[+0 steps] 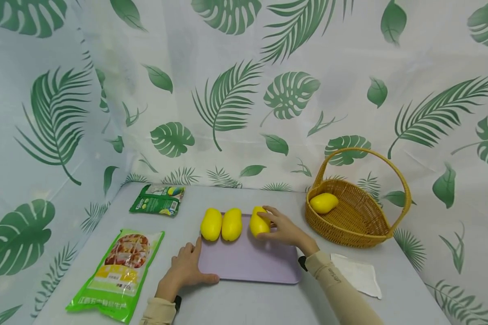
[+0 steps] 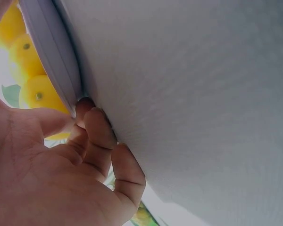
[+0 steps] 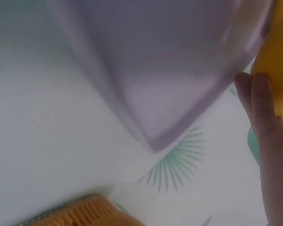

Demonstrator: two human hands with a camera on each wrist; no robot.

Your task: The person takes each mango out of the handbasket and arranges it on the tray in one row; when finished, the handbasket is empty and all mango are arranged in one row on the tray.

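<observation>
Right hand (image 1: 285,229) pinches yellow fruit (image 1: 258,225) between thumb and fingers (left hand (image 1: 187,267) wide against tray (image 1: 250,262))

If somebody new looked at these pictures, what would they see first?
Probably the bright yellow fruits: two side by side at the far left of the purple tray, and a third fruit gripped by the right hand near its far edge. Next might come the brown wicker basket with its tall handle, right of the tray, with another yellow fruit inside.
</observation>
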